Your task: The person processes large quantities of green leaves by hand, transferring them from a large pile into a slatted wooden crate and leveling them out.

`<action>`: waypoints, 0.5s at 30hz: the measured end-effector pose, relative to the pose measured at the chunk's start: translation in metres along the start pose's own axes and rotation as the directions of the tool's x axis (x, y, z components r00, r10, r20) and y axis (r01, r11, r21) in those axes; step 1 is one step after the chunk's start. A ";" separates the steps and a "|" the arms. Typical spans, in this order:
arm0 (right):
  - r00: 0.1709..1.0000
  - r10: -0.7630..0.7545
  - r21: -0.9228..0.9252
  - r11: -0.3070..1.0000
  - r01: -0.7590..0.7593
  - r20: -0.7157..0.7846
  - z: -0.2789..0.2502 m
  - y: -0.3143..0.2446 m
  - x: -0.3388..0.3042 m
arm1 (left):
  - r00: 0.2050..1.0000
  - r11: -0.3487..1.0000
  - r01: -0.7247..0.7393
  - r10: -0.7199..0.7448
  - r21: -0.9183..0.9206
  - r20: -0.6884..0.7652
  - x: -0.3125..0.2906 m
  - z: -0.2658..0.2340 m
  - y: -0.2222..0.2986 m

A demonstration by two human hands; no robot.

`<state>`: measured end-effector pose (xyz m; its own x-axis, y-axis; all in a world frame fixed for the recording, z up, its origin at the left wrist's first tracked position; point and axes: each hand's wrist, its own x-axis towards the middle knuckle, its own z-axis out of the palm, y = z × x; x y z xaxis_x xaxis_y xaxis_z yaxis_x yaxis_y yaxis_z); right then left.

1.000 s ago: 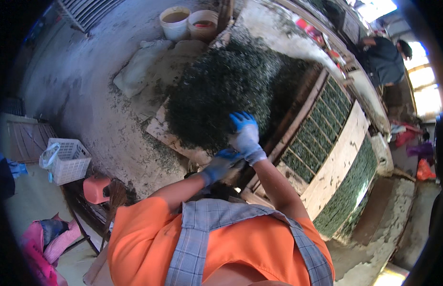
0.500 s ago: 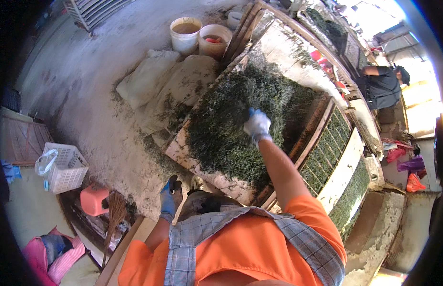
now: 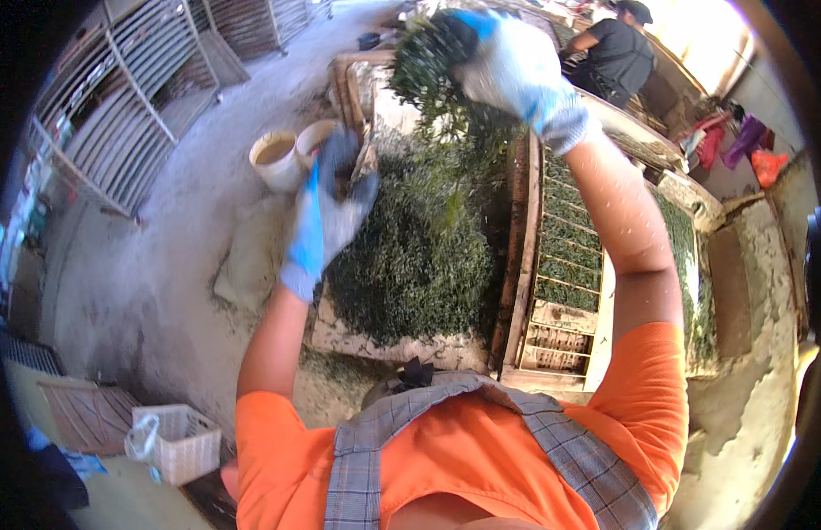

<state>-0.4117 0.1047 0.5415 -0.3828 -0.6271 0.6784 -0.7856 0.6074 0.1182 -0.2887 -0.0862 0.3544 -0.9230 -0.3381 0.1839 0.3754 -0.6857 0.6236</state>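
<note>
My right hand (image 3: 521, 75), in a white and blue glove, is raised above the far end of the worktop. It grips a clump of dark green leafy bits (image 3: 428, 66), with loose pieces and drops falling below it. A broad heap of the same bits (image 3: 410, 265) covers the pale worktop (image 3: 384, 346). My left hand (image 3: 331, 208), gloved in blue and grey, is lifted over the heap's left edge. Its fingers look apart with nothing in them, though they are smeared by motion. Right of the heap lies a wooden slatted frame (image 3: 565, 318) with green bits between its bars.
Two buckets, one a white bucket (image 3: 276, 161), stand beyond my left hand. A pale sack (image 3: 251, 256) lies on the floor left of the worktop. Slatted racks (image 3: 119, 97) stand far left, and a white crate (image 3: 188, 442) near left. Another person (image 3: 615, 55) works at the far right.
My right hand has risen from the heap with a clump of green bits. My left hand has come up from beside my body to the heap's left edge. The view has shifted.
</note>
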 end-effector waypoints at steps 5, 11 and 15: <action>0.989 -0.150 0.011 0.989 0.150 -0.010 -0.050 0.007 0.044 | 0.589 0.868 0.497 -0.336 -0.001 0.735 0.080 0.075 0.005; 0.869 -0.111 0.344 0.936 -0.072 0.482 0.066 0.047 -0.018 | 0.807 0.853 0.458 -0.517 0.251 0.287 -0.009 0.039 -0.138; 0.930 0.245 0.234 0.921 -0.312 0.275 0.155 0.084 -0.150 | 0.791 0.788 0.603 -0.569 0.125 -0.225 0.004 0.043 -0.153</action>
<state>-0.4956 0.1742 0.3378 -0.6819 -0.5682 0.4606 -0.7179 0.6405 -0.2728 -0.3537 0.0448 0.2925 -0.9245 -0.0222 -0.3806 -0.2713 -0.6632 0.6975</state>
